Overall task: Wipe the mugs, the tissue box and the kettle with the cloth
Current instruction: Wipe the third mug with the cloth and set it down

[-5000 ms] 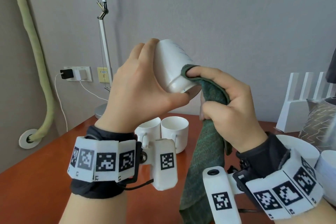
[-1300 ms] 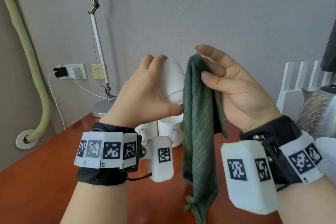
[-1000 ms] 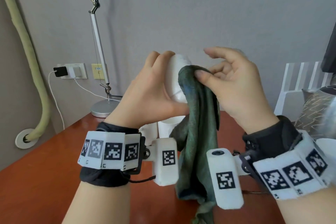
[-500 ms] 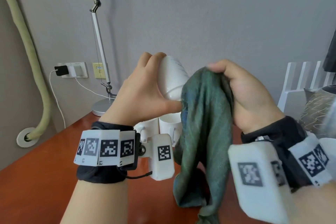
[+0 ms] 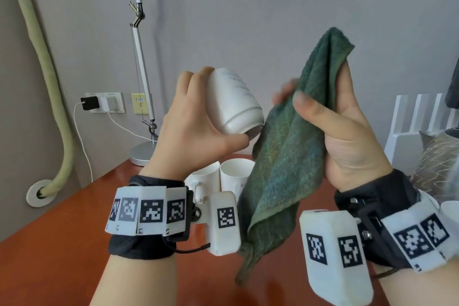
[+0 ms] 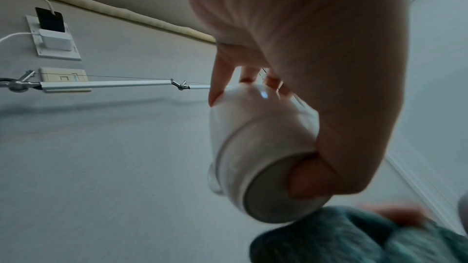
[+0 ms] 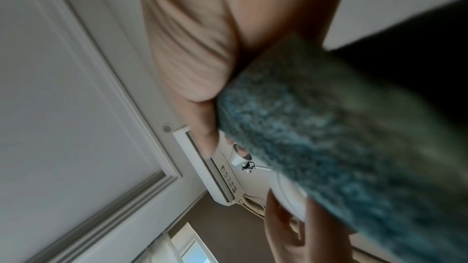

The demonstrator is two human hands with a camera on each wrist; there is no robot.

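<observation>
Our left hand [image 5: 191,129] grips a tilted white mug [image 5: 234,102], base toward the green cloth [image 5: 288,146] that our right hand [image 5: 347,136] pinches just beside it.

I read no words anywhere. The mug [image 5: 233,104] in my left hand [image 5: 196,131] carries faint, illegible blue marks.

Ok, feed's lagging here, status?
Left hand grips mug, base toward cloth. Right hand holds cloth beside it. Nothing in the way.
</observation>
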